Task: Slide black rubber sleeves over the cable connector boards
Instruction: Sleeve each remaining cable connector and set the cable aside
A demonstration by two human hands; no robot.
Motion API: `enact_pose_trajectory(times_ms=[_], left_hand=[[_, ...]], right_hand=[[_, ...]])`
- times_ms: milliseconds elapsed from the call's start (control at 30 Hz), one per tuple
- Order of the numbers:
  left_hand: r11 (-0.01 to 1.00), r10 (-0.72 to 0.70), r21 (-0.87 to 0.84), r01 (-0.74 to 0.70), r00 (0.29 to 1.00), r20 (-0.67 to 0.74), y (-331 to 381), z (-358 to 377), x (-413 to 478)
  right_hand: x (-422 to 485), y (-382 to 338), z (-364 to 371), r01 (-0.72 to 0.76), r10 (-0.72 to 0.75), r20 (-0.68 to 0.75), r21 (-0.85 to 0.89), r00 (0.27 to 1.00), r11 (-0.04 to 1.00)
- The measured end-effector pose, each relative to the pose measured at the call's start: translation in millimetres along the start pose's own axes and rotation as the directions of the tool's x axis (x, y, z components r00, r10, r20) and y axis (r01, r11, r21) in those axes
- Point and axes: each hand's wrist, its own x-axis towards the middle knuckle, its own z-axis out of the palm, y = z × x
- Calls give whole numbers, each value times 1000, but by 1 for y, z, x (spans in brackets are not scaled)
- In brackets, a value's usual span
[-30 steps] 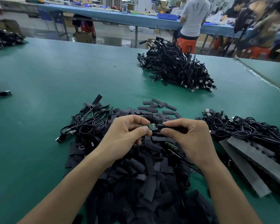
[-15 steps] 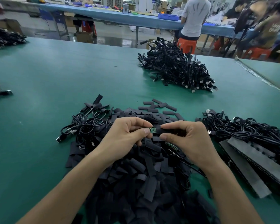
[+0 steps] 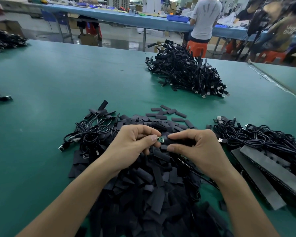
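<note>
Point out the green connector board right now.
Centre of the head view: the green connector board sits between the left hand and right hand, partly inside the black sleeve.

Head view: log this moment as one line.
left hand pinches board | right hand holds sleeve | board partly covered

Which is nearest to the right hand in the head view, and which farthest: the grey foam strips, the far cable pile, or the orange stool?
From the right hand:
1. Grey foam strips, beside it on the right.
2. Far cable pile, ahead on the green table.
3. Orange stool, beyond the table's far edge.
</note>
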Motion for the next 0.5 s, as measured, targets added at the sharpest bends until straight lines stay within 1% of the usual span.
enact_pose_trajectory(times_ms=[67,200,367,433,500], left_hand=[[1000,-7,-20,7,1000,-14,0,0,0],[1000,1,4,-1,1000,7,1,0,0],[1000,-9,22,9,999,30,-2,-1,0],[998,-15,58,13,999,34,-4,-3,0],[993,4,120,-3,1000,-7,-6,-6,1]], right_hand=[[0,1,1,-14,14,10,10,1000,1000],[2,3,6,1,-3,-50,-39,999,999],[3,3,14,17,-20,-33,-97,999,995],[3,3,13,16,-22,-52,-103,998,995],[3,4,11,15,-25,-83,-116,996,993]])
